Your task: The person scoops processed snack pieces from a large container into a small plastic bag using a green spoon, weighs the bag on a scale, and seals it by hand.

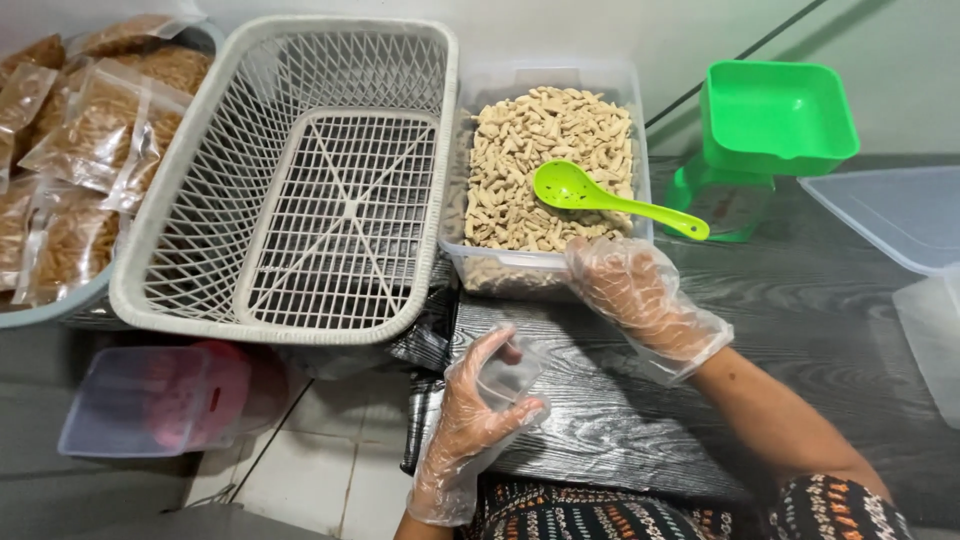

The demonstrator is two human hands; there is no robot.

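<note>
Clear loose plastic glove on left hand [470,420], same on right hand [640,300], patterned dark garment [600,515]

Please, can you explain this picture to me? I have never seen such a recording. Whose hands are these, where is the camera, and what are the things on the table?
There is no machine here. A person wears one camera on the head, and it looks down at the person's own two hands, both in thin clear plastic gloves.

The left hand holds a small clear plastic bag, which looks empty. The right hand rests at the near edge of a clear plastic box of pale beige snack sticks. A bright green plastic scoop lies on the sticks.

All this is on a dark wood-grain table. To the left stands an empty white plastic lattice basket, and beyond it a tub of filled clear snack packets. A green kitchen scale with a square tray stands on the right.
</note>
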